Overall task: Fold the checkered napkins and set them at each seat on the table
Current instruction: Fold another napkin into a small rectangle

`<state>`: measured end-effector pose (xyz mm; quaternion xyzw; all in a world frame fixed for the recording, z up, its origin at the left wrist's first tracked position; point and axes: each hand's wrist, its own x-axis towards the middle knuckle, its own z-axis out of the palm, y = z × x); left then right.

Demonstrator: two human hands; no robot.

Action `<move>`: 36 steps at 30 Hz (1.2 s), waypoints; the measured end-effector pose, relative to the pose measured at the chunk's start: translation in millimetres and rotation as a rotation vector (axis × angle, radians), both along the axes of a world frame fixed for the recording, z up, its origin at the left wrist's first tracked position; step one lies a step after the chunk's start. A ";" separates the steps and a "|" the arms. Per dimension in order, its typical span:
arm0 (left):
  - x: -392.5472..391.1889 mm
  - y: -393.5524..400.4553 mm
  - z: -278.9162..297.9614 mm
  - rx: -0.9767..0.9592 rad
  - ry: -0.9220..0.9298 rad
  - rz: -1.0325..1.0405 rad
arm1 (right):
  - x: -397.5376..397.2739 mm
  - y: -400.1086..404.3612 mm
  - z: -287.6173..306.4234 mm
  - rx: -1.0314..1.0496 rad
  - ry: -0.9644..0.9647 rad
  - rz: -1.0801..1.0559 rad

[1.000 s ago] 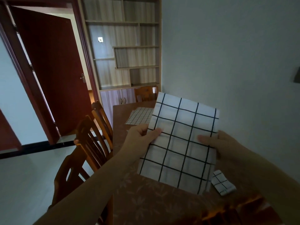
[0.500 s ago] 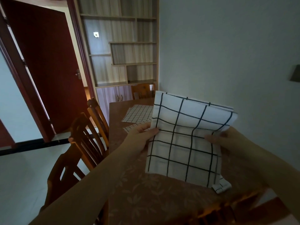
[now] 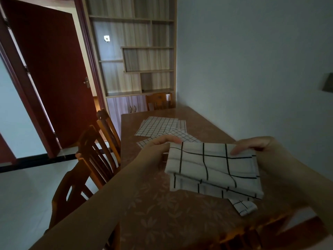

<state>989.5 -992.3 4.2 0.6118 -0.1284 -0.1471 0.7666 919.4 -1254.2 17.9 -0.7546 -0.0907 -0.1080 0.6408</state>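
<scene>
In the head view, a folded checkered napkin sits right of centre in the frame, held just above the brown floral table. The left hand pinches the napkin's upper left corner, thumb on top, fingers underneath and hidden. The right hand grips the upper right edge, thumb pressed on the cloth. A small folded napkin lies on the table in the lower right. Unfolded napkins lie flat above centre. Wooden chairs line the table's left side.
</scene>
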 end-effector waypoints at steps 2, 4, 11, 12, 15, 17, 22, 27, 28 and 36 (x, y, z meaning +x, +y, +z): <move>-2.1 -2.2 4.5 0.000 0.033 0.015 | 2.8 -3.8 2.6 -0.043 -0.040 0.008; -3.7 -4.1 6.7 0.029 0.111 0.029 | 2.5 -5.4 5.6 -0.100 -0.111 0.023; -9.7 3.9 5.3 0.288 0.074 -0.157 | 9.0 -22.1 3.0 -0.377 -0.195 -0.007; -8.4 4.8 5.4 0.344 -0.015 -0.135 | 8.4 -23.5 5.4 -0.482 -0.098 0.064; -5.8 7.8 9.4 0.549 -0.294 -0.115 | 13.0 -24.0 7.7 -0.722 0.222 0.313; -6.0 4.5 11.8 0.693 -0.498 -0.132 | 12.0 -13.3 6.4 -0.690 0.199 0.293; -12.5 -10.0 19.3 0.775 -0.763 -0.162 | 7.3 46.5 19.2 -0.670 -0.152 0.101; -14.5 -1.0 20.3 0.443 -0.593 -0.010 | 7.3 47.9 18.5 -0.525 -0.214 -0.034; -15.8 0.6 19.3 0.336 -0.512 0.021 | 6.4 48.8 18.3 -0.474 -0.221 -0.060; -19.7 -8.1 16.5 0.004 -0.269 0.101 | 2.7 52.2 17.3 -0.271 -0.225 -0.139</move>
